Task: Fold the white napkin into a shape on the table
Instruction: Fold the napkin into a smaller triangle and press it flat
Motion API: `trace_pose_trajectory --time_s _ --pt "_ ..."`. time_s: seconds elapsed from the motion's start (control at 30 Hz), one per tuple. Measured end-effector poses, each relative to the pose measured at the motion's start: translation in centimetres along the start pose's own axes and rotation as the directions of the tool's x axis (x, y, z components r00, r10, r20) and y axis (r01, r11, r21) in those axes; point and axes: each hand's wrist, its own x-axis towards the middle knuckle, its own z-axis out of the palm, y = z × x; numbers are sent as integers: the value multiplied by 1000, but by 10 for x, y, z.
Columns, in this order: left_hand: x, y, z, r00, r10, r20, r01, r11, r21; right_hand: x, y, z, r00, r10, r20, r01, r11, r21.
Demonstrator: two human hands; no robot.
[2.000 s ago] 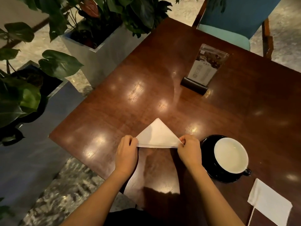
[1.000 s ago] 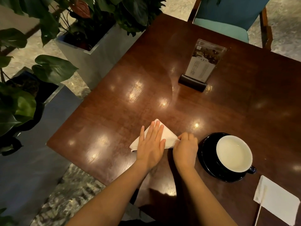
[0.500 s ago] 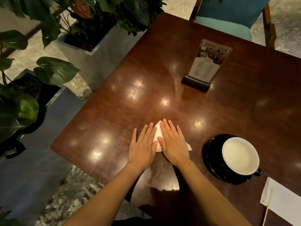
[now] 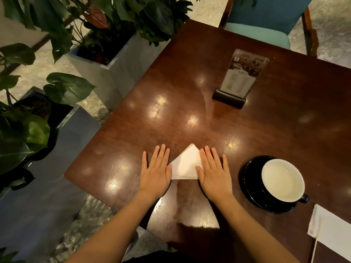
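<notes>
The white napkin (image 4: pixel 187 164) lies folded into a small triangle near the front edge of the dark wooden table (image 4: pixel 190 88), its tip pointing away from me. My left hand (image 4: pixel 155 171) rests flat on the table at the napkin's left corner, fingers spread. On the other side my right hand (image 4: pixel 213 171) lies flat too, covering the right corner. Neither hand grips anything. The middle of the triangle shows between them.
A black saucer (image 4: pixel 247 179) with a white-lined cup (image 4: pixel 283 180) stands to the right. Another white napkin (image 4: pixel 334 232) lies at the lower right. A menu stand (image 4: pixel 241 78) is at the back, a teal chair (image 4: pixel 266 21) behind it. Planters (image 4: pixel 117 65) line the left.
The napkin went from a wide triangle to a smaller one. My hands, pressed together over it half a second ago, have slid apart to its two lower corners.
</notes>
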Motion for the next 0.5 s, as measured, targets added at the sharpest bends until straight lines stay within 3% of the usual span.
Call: trace_pose_trajectory --time_s 0.13,0.23,0.3,0.4,0.5 --pt "1 -10 -1 999 -36 2 36 999 9 -5 1 0 997 75 -19 -75 997 16" --pt "16 -21 -9 969 -245 -34 241 967 -83 -5 0 2 997 74 -23 -73 997 9" --pt "34 0 -23 954 -285 -96 276 956 -101 -4 0 2 996 81 -25 -81 997 6" --pt "54 68 -37 993 -21 -120 12 997 -75 -4 1 4 996 84 -26 -84 996 14" --pt "52 106 -19 988 148 48 -146 988 -54 -5 4 4 998 43 -48 -44 999 -19"
